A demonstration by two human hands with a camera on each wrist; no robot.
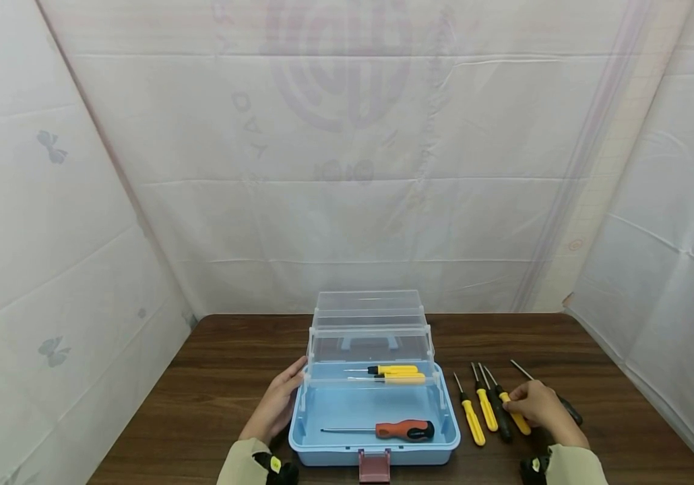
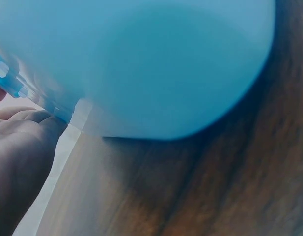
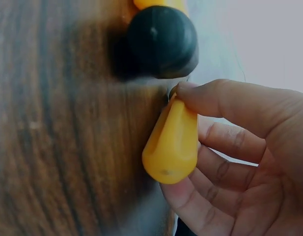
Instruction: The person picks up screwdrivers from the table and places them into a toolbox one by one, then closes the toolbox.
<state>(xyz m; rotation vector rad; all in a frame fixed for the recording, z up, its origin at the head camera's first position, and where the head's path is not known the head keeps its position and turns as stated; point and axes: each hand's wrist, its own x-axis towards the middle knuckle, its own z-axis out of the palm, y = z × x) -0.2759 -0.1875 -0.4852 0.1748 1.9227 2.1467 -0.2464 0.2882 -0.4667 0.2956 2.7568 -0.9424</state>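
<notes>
Cream sleeve (image 1: 242,461), left, with black wrist strap; nearest item, at the lower edge of the head view.

Left hand (image 1: 274,401): fingers along the left side of the box, near its back corner. Whether they curl over the rim cannot be told.

Blue plastic box (image 1: 329,457), on a dark wooden table (image 1: 201,391); clear lid (image 1: 371,313) raised behind, reddish clasp (image 1: 374,465) in front. Probably light and stiff; best steadied by the rim, the clear parts likely the more fragile.

Inside: two yellow screwdrivers (image 1: 400,369) at the back, seen through clear plastic (in a tray or beneath it, cannot tell); one orange-and-black screwdriver (image 1: 404,430) lying crosswise at the front.

Right of the box, on the table: slim yellow screwdriver (image 1: 473,421); second yellow-handled screwdriver (image 1: 486,407); black-handled screwdriver (image 1: 503,421), beside the next item.

Held yellow screwdriver (image 1: 518,421): handle toward the person, pinched between thumb and fingers of the right hand (image 1: 542,407); whether raised from the table, cannot tell. Probably light and rigid; the smooth handle may turn or slip. Best hold: mid-handle, across the grooves, clear of the thin shaft.

Dark-handled screwdriver (image 1: 570,409): farthest right, partly hidden behind the right hand.

Cream sleeve, right (image 1: 574,466): below that hand.
</notes>
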